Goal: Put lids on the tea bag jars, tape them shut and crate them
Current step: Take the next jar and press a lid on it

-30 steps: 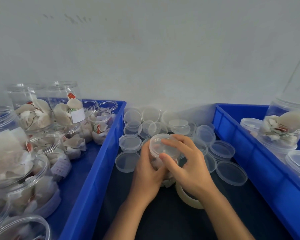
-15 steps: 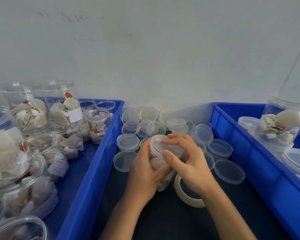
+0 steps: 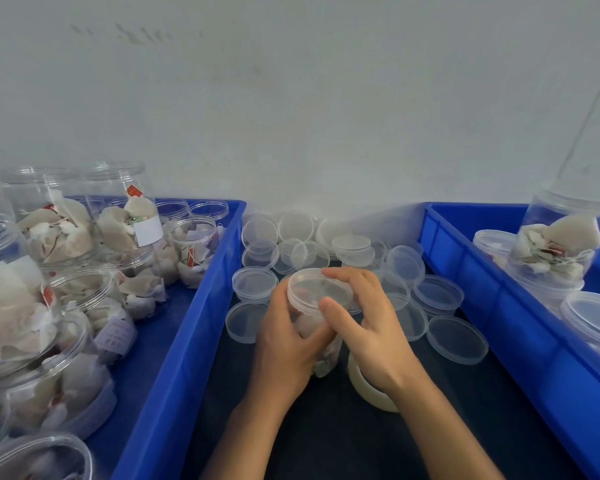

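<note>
A clear jar of tea bags [image 3: 321, 355] stands on the dark table between two blue crates. My left hand [image 3: 284, 344] grips its body from the left. A clear lid [image 3: 317, 291] sits on its mouth, and my right hand [image 3: 364, 323] curls over the lid's right rim, thumb on the front edge. A roll of pale tape [image 3: 369, 389] lies on the table just right of the jar, partly hidden under my right wrist.
Several loose clear lids [image 3: 326, 244] are heaped behind and beside the jar. The left blue crate [image 3: 187, 341] holds several open jars of tea bags [image 3: 125, 216]. The right blue crate [image 3: 499, 306] holds lidded jars [image 3: 558, 251]. A white wall stands behind.
The jar and both hands have shifted slightly, and my right hand has turned a little around the lid's rim. The tape roll shows more beside my right wrist.
</note>
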### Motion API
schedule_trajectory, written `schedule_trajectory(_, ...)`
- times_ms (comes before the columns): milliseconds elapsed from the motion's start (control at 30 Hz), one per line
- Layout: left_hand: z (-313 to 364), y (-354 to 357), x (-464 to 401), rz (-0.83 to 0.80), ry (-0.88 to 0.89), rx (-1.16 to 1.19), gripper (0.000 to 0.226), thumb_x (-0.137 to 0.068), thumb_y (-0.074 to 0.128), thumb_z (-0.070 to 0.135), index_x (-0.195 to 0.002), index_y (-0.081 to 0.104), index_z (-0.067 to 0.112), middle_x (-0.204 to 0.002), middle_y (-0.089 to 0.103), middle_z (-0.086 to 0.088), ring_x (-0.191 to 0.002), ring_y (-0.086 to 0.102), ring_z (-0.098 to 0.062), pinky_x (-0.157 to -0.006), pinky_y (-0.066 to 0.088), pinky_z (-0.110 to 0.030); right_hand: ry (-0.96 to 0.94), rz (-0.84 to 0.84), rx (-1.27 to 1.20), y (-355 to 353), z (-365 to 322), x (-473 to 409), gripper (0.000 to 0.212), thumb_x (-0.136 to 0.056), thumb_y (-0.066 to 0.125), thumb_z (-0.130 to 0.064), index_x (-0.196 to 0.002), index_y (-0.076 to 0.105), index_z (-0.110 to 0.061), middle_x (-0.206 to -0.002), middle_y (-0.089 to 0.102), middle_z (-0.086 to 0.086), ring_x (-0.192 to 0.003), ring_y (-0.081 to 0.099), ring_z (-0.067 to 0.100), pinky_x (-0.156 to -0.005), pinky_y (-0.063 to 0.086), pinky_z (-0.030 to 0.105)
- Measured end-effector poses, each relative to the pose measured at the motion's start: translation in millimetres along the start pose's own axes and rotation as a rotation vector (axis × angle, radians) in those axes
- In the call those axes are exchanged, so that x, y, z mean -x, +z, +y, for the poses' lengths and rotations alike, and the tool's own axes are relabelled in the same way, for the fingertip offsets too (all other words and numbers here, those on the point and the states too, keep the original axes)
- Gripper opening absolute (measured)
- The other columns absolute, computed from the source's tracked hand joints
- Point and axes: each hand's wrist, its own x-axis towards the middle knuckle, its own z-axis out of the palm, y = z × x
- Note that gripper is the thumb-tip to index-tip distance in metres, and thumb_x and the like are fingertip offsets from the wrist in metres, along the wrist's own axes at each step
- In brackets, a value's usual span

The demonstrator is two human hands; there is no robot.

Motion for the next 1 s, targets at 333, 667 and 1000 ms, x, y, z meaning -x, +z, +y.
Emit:
schedule_trajectory(333,-1,1,1,0.024,-0.028,0.006,0.067,-0.073,0.083,0.061,-0.128,0.045,0.060,-0.126,0.063,0.031,-0.116,0.066,0.004,-0.089,0.062,-0.028,0.025,0.132,0.051,7,-1,0,0.053,-0.065,0.080,-0.064,-0.110,0.063,-0.041,-0.125,0.055,-0.021,-0.124,0.053,-0.005,-0.090,0.040,0.001)
schedule_trajectory(667,0,2,2,0.042,-0.022,0.010,0.065,-0.072,0.085,0.053,-0.126,0.049,0.052,-0.121,0.066,0.031,-0.108,0.067,0.006,-0.079,0.056,-0.015,0.019,0.195,0.184,16,3,-2,0.054,-0.062,0.083,-0.068,-0.103,0.052,-0.052,-0.117,0.054,-0.034,-0.124,0.049,-0.006,-0.086,0.041,0.007)
schedule_trajectory(1000,-3,5,3,0.075,-0.023,-0.008,0.064,-0.078,0.094,0.035,-0.125,0.052,0.051,-0.119,0.069,0.031,-0.107,0.068,0.008,-0.080,0.053,-0.011,-0.006,0.241,0.123,22,4,-3,0.048,-0.061,0.086,-0.058,-0.097,0.057,-0.045,-0.122,0.058,-0.029,-0.128,0.051,0.000,-0.085,0.053,0.021)
